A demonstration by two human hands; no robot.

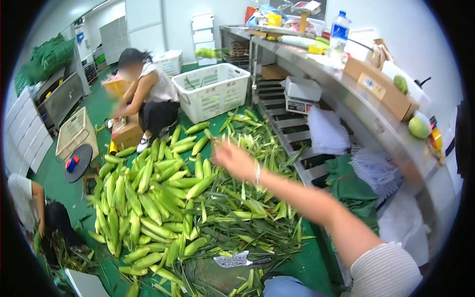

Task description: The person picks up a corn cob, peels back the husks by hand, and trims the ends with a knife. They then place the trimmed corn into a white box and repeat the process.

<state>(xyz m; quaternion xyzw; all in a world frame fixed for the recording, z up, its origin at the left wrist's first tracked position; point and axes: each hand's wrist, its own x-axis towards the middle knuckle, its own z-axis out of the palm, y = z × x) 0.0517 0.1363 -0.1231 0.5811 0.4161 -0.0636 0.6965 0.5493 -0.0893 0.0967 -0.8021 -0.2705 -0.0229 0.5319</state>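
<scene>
My right hand (227, 157) reaches out over the heap, its blurred fingers loosely apart with nothing visible in them. Beneath and left of it lies a big pile of green corn ears (148, 198) in their husks. Loose husk leaves (247, 213) spread below my forearm. A single ear of corn (208, 53) appears in mid-air above the white plastic crate (213, 94), beyond my hand. Close to my knee, a cleaver (235, 259) with a dark handle rests on a board (215, 277) among leaves. My left hand is out of view.
One person (148, 89) squats by a cardboard box (127, 132); another (37, 213) sits at left. A steel table (356, 91) with a shelf below runs along the right. A beige crate (76, 133) and a round dark stool seat (79, 164) stand left.
</scene>
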